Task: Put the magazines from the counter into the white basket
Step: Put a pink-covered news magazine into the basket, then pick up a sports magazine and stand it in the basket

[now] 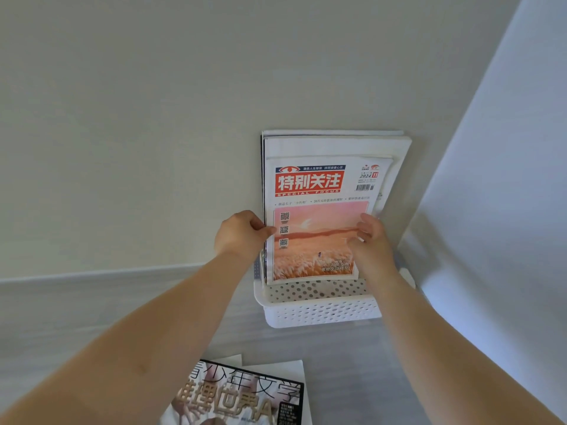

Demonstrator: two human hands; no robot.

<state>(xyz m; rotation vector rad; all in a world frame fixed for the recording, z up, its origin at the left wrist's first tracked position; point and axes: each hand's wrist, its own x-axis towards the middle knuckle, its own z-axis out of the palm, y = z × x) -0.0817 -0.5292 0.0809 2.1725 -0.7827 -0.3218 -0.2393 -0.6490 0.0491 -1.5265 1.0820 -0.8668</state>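
A white perforated basket (pixel 322 311) stands on the counter against the wall, with several magazines upright in it. The front one, a magazine with a red title block and a pink field picture (pixel 319 216), has its lower edge inside the basket. My left hand (pixel 242 233) pinches its left edge, thumb on the cover. My right hand (pixel 372 237) grips its right edge, fingers over the cover. Taller white magazines (pixel 334 145) stand behind it. A dark-covered magazine (pixel 245 397) lies flat on the counter near me, on top of white ones.
The grey counter (pixel 76 317) runs left along the wall. A side wall (pixel 497 210) closes in just right of the basket, forming a corner. My forearms reach up from the lower edge of the view.
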